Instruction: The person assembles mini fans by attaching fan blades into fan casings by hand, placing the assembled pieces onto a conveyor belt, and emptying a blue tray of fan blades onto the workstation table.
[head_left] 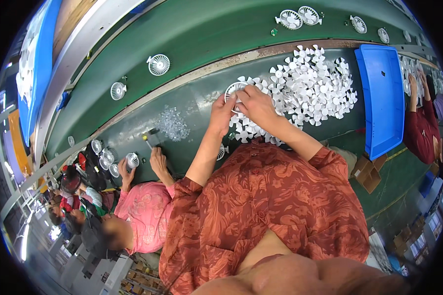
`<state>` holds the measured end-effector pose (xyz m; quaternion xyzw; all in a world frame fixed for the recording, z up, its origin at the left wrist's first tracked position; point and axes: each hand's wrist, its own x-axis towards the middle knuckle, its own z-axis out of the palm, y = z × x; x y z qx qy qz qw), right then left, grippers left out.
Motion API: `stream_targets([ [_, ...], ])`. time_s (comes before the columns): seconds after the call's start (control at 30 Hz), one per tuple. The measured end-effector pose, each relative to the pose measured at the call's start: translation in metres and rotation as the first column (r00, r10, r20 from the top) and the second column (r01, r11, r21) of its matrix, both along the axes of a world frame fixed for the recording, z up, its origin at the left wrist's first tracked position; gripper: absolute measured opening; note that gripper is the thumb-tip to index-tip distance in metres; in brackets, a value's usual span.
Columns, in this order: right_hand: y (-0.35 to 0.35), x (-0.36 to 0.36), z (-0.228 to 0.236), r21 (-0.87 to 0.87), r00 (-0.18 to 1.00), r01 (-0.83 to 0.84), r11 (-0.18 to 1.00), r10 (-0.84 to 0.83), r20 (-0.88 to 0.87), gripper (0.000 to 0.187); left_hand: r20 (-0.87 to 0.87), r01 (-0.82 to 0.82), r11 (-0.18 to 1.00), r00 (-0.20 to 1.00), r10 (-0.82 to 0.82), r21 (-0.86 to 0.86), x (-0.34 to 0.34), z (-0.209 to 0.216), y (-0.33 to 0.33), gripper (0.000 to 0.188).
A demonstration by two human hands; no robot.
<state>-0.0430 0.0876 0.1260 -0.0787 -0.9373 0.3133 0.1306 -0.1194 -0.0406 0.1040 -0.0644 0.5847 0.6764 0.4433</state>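
Observation:
A round white fan housing (230, 90) with an open rim is held up in front of my chest, over the green work table. My left hand (222, 115) is closed on its near left side. My right hand (257, 104) reaches in from the right, its fingers bent and pressed against the housing's right edge; whatever lies under those fingertips is hidden. Just beyond and to the right of my hands spreads a large heap of white fan blades (312, 88), some of them under my right forearm. Another white fan housing (221, 152) shows partly beside my left forearm.
A pile of small clear pieces (173, 124) lies left of my hands. Behind runs a green conveyor belt (206, 46) carrying white fans (158, 65). A blue bin (381, 98) stands right. At left a person in pink (145, 209) handles a fan; another works far right.

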Motion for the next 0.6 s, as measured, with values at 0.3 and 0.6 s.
stream_targets([
  [0.3,0.004,0.004,-0.005,-0.162,0.992,0.111,0.981,-0.118,-0.034,0.038,-0.217,-0.037,0.997,0.976,0.022,-0.064,0.005,-0.004,-0.011,0.019],
  [0.6,0.024,0.002,-0.037,-0.598,0.903,0.078,0.798,0.199,0.382,0.048,-0.251,0.160,0.972,0.947,-0.199,-0.170,0.005,-0.014,-0.020,0.020],
])
